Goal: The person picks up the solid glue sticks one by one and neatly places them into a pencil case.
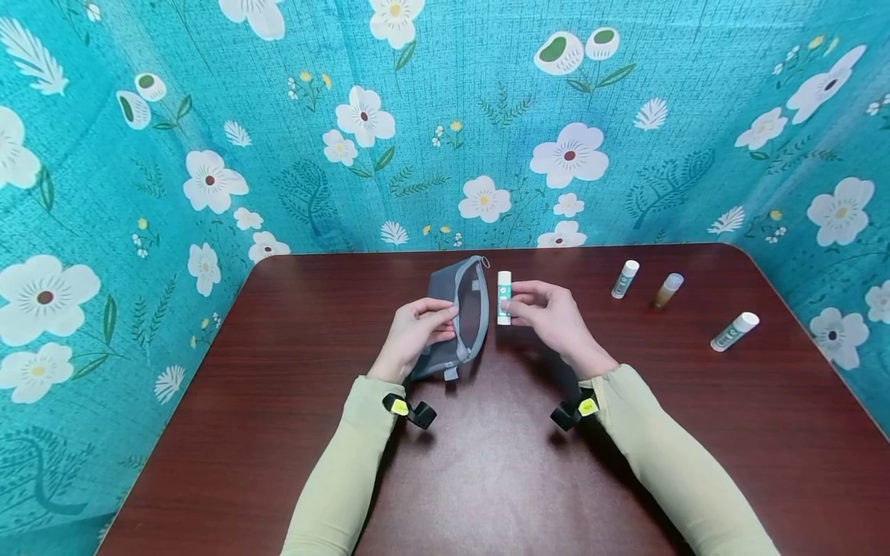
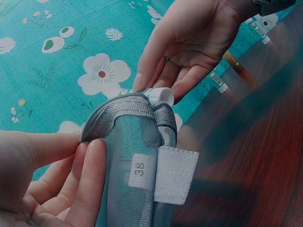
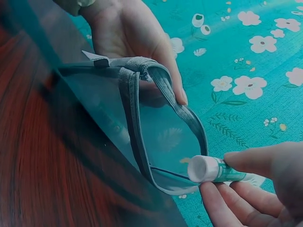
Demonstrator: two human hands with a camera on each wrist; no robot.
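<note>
Right hand [image 1: 549, 313] pinching white tube [image 1: 504, 297] between thumb and fingers at frame centre, cap end pointing at pouch mouth, just beside rim. Left hand [image 1: 417, 328] gripping grey mesh pouch [image 1: 455, 320], thumb and fingers holding rim, keeping mouth gaping. Pouch inside showing nothing but mesh. Three more tubes [image 1: 666, 290] lying on table [image 1: 278, 432] at right, well apart from hands. Bare tabletop showing toward lower frame.
</note>
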